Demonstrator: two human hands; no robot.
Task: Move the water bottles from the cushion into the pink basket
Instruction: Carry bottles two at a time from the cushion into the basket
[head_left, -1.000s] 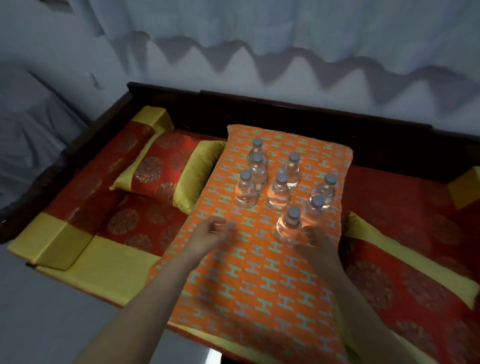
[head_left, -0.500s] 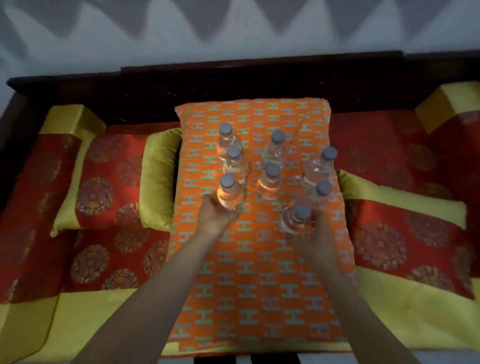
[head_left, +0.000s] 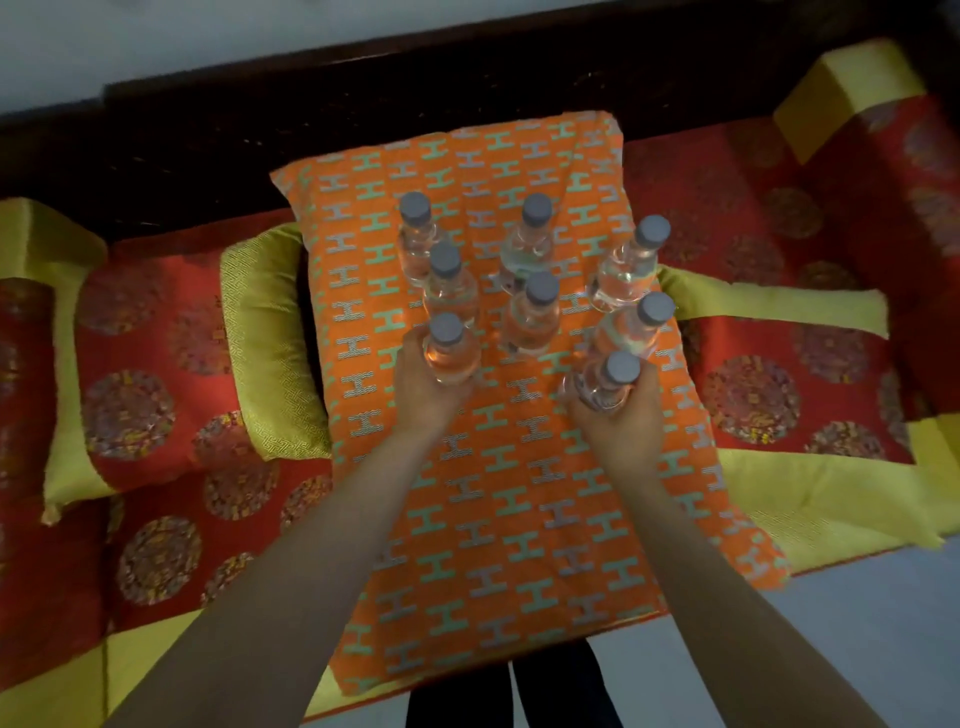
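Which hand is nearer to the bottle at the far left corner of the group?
Left. The left hand holds the front-left bottle, in the same row as the far-left bottle; the right hand holds the front-right bottle, farther away.

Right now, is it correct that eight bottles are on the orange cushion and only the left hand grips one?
Not quite: in the head view the right hand also grips a bottle, like the left hand. Eight on the orange cushion is correct.
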